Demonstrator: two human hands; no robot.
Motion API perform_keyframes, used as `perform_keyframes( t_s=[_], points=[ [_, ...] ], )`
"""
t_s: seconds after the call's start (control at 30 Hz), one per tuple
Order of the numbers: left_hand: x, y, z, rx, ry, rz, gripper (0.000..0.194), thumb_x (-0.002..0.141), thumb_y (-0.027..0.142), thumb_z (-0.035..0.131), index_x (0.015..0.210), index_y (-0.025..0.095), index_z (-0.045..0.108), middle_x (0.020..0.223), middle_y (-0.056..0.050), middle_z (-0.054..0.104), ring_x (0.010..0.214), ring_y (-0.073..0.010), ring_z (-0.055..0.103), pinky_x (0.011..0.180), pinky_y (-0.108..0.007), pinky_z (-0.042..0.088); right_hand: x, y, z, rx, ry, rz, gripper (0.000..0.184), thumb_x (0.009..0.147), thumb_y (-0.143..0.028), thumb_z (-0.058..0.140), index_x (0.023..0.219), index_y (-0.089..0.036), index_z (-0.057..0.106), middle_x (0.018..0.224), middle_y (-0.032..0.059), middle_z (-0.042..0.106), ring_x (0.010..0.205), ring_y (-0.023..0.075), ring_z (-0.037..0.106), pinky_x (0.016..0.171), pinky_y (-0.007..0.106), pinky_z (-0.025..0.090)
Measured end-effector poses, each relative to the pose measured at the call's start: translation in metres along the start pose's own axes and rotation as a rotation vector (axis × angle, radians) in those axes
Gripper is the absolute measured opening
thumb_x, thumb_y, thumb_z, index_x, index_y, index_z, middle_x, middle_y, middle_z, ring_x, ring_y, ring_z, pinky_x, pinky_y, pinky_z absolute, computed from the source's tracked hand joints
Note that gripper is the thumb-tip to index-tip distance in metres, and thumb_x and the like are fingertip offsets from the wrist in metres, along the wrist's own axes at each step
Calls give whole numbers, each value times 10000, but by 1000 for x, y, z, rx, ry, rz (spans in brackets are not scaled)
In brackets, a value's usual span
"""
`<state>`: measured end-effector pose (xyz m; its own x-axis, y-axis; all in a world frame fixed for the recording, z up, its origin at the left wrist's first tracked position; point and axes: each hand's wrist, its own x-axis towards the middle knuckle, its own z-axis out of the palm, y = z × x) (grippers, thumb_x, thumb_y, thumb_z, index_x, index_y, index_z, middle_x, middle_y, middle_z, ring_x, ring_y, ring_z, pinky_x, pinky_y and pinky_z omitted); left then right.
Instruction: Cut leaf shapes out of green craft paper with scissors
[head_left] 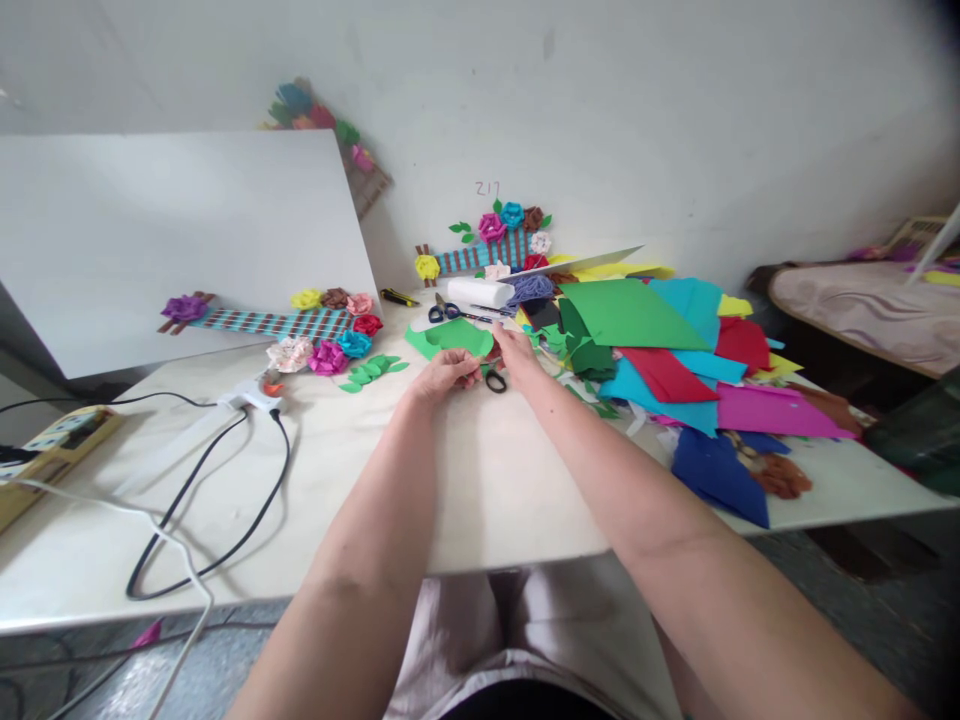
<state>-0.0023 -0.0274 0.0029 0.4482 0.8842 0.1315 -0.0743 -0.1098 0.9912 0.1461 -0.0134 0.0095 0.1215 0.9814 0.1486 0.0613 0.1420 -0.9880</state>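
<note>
My left hand (448, 371) is pinched, thumb against fingers, at the near edge of a cut green paper sheet (442, 338). What lies between its fingertips is too small to make out. Close by on the right, my right hand (517, 356) reaches past the green sheet, its fingers partly hidden by the hand itself. A black ring-shaped handle (496, 382), apparently of scissors, shows between the two hands. Green paper leaves (371, 372) lie in a small pile left of my left hand.
Coloured paper sheets (637, 315) heap up on the right. Behind the hands are dark-handled scissors (444, 313), a white roll (480, 292), purple yarn (531, 289) and a yellow cutter (399, 298). Flower-decorated woven strips (281, 322) lean at the back; a power strip (251, 394) with cables sits left.
</note>
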Motion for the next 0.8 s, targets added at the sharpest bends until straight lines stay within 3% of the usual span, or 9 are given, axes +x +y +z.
perform_keyframes(
  t_s=[0.17, 0.33, 0.57, 0.7, 0.8],
  points=[
    [1, 0, 0, -4, 3, -25, 349, 615, 407, 781, 613, 127, 573, 610, -59, 634, 467, -87, 520, 484, -214, 409, -3, -1, 3, -1, 28, -21, 303, 791, -402, 585, 594, -195, 483, 507, -21, 480, 469, 101, 452, 394, 201, 330],
    [2, 4, 1, -143, 63, -111, 376, 716, 503, 651, 695, 136, 570, 619, -68, 640, 533, -152, 611, 540, -267, 492, -2, 1, 3, 70, 39, -81, 293, 738, -339, 661, 555, -182, 495, 463, -54, 419, 435, 70, 371, 387, 189, 288],
    [-2, 2, -1, -104, 108, -72, 277, 597, 293, 776, 665, 118, 572, 719, -97, 691, 559, -123, 610, 570, -242, 487, -2, 1, 6, 117, 71, -56, 186, 742, -302, 655, 631, -161, 608, 478, -47, 499, 471, 83, 456, 387, 175, 305],
    [1, -2, -5, -150, 249, 11, 280, 581, 312, 790, 652, 126, 593, 666, -63, 668, 514, -96, 556, 538, -230, 467, -5, -6, 2, 121, 51, 33, 141, 741, -222, 644, 628, -155, 592, 487, -39, 541, 470, 83, 508, 373, 158, 295],
    [5, -4, -8, -214, 351, 68, 299, 568, 325, 797, 633, 134, 577, 615, -28, 626, 505, -82, 528, 524, -216, 452, -8, -9, -2, 118, -62, 82, 151, 738, -157, 630, 601, -145, 568, 499, -26, 576, 428, 71, 505, 344, 155, 268]
  ],
)
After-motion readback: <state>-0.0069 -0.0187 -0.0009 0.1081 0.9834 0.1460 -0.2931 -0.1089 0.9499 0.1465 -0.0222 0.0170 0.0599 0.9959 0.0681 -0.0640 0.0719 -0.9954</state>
